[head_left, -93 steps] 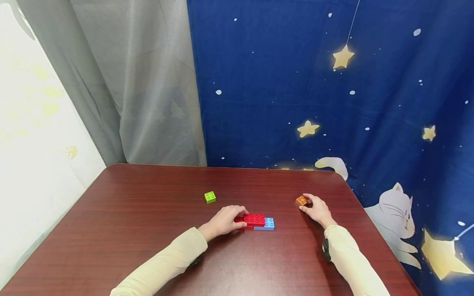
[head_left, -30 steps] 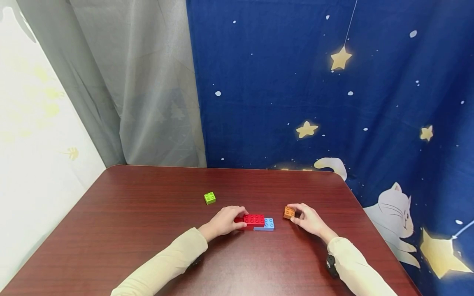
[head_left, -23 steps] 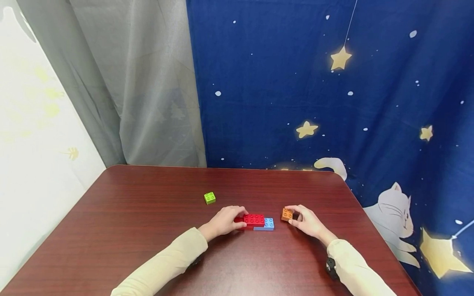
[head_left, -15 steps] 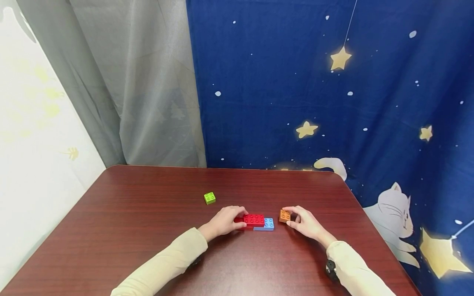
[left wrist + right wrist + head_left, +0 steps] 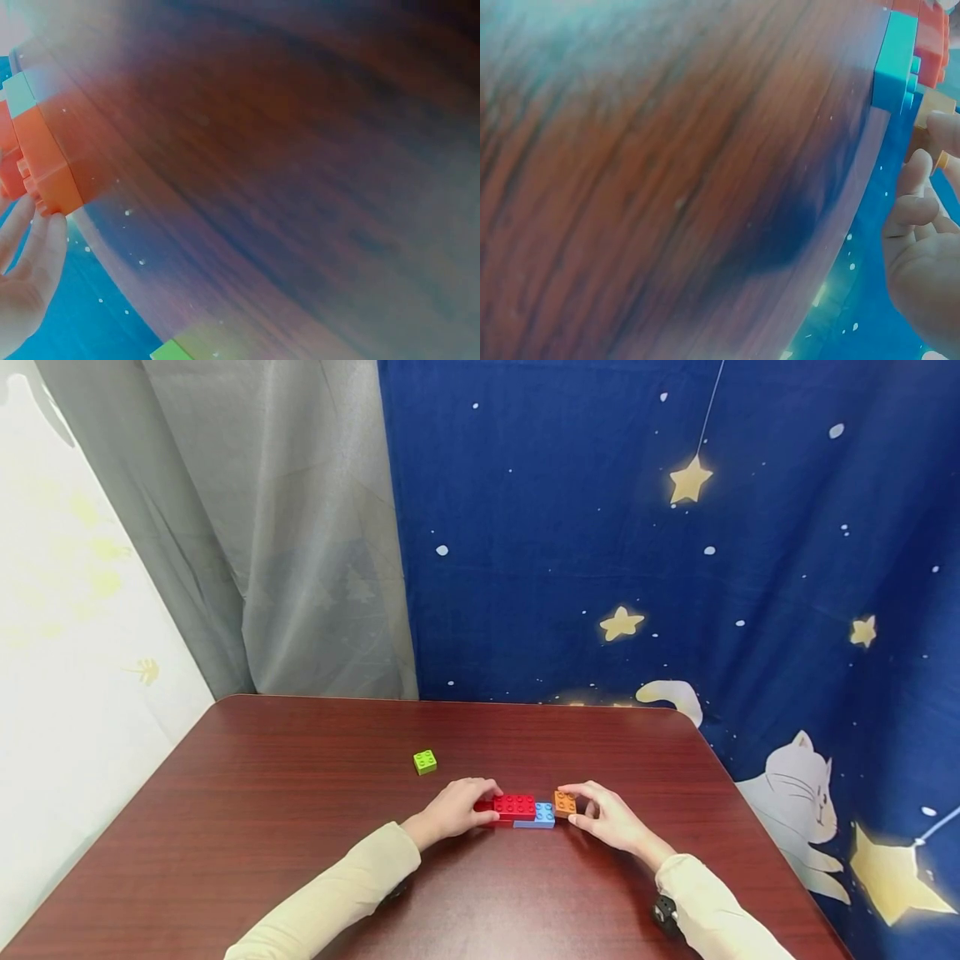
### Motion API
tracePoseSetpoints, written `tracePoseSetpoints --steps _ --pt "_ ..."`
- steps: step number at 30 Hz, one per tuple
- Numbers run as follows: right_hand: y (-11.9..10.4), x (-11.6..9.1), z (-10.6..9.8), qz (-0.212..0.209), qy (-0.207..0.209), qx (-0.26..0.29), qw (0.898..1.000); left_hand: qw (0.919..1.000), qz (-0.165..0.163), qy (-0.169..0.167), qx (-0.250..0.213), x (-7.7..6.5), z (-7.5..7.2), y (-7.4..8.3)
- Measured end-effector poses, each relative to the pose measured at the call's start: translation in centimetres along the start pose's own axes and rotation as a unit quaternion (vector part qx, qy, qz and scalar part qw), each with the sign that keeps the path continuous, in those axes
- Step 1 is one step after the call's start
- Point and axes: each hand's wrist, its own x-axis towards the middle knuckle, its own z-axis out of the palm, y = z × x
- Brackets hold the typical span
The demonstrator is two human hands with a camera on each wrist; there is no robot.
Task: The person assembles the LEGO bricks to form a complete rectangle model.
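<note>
Thumb and fingers of my left hand (image 5: 452, 810) (image 5: 30, 289) grip the left end of a lower red brick (image 5: 484, 807) (image 5: 46, 154). An upper red brick (image 5: 515, 806) (image 5: 930, 45) bridges it and a light blue brick (image 5: 544, 815) (image 5: 19, 94) (image 5: 895, 64), whose right studs stay uncovered. My right hand (image 5: 615, 820) (image 5: 922, 266) pinches a small orange brick (image 5: 565, 803) (image 5: 934, 107) by its front and back sides, just right of the blue brick. Whether the orange brick is off the table, I cannot tell.
A lime green brick (image 5: 425, 762) (image 5: 172, 351) sits on the dark red wooden table (image 5: 300, 810), behind and left of the joined bricks. Behind the table hang a grey curtain (image 5: 322, 543) and a blue star-printed curtain (image 5: 525, 527).
My right hand has carried the orange brick from the right side of the table leftward and nearer, up beside the blue brick. The left hand and joined bricks have stayed in place.
</note>
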Motion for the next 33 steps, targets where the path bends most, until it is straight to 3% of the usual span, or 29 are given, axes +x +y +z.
tracePoseSetpoints --steps 11,33 --pt "-0.6 0.3 0.8 -0.029 -0.009 0.016 0.999 0.9999 -0.01 -0.006 -0.004 0.0 -0.1 0.1" --pt "-1.0 1.3 1.9 -0.031 -0.021 0.017 0.999 1.0 -0.004 -0.004 -0.003 0.0 0.0 0.0"
